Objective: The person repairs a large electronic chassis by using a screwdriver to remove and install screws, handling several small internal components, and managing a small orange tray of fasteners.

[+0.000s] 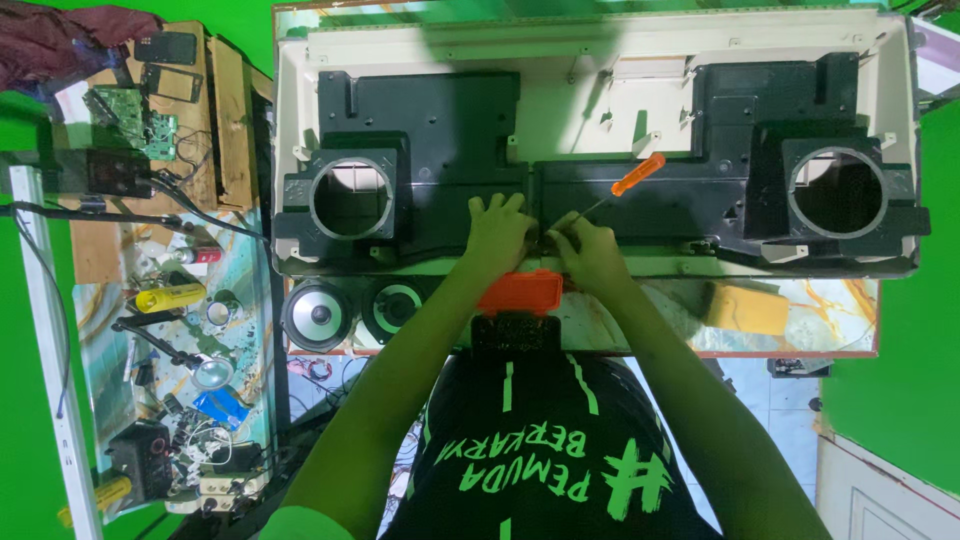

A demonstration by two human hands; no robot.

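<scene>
While the left hand [497, 228] lies flat, fingers spread, on the black plastic housing [430, 150] in the cream cabinet [600, 50], the right hand [590, 250] has its fingers closed around a screwdriver [625, 185], orange handle angled up and away. That tool looks light and stiff, best gripped at the handle. Two loose speakers [350, 313] sit on the worktop [800, 320] just beside the cabinet.
</scene>
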